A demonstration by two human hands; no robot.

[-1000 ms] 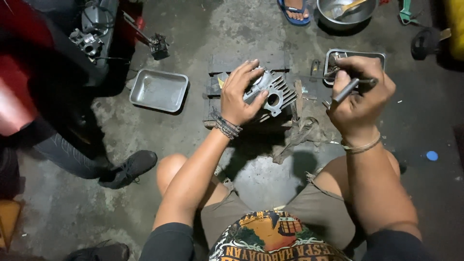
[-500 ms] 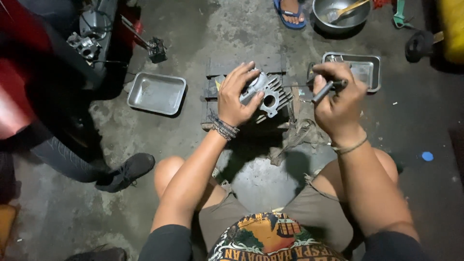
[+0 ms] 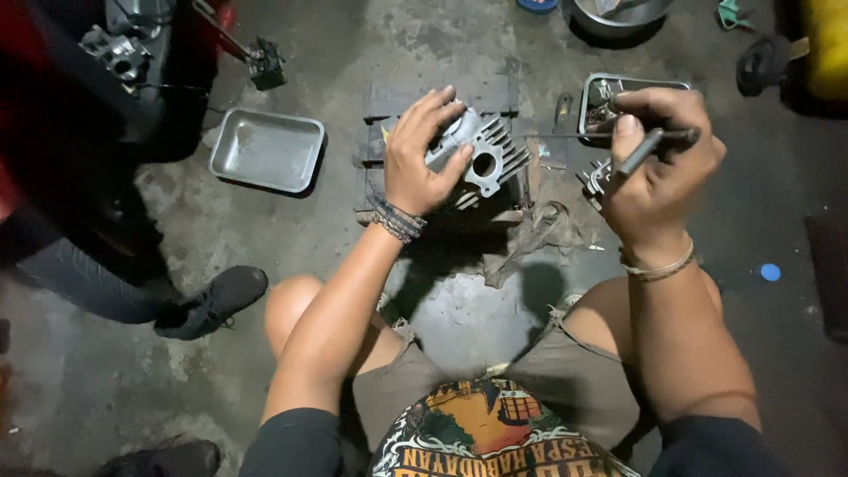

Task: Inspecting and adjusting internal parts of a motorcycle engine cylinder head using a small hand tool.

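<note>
Now the left hand (image 3: 422, 163) grips the metal part (image 3: 481, 155) on the floor (image 3: 371, 53); the right hand (image 3: 658, 172) squeezes a thin tool (image 3: 649, 146).

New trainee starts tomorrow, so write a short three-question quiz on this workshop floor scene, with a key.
1. True or false: the left hand rests on a finned metal engine part.
2. Which lies to the left of that part on the concrete floor? A) a shallow rectangular metal tray B) a wooden crate C) a glass jar
3. Fill in: the right hand grips a slim dark ____.

Key:
1. True; fingers and thumb wrap over its top.
2. A; the tray looks bare inside.
3. Tool; its working end is hidden, so the exact kind is unclear.
</note>
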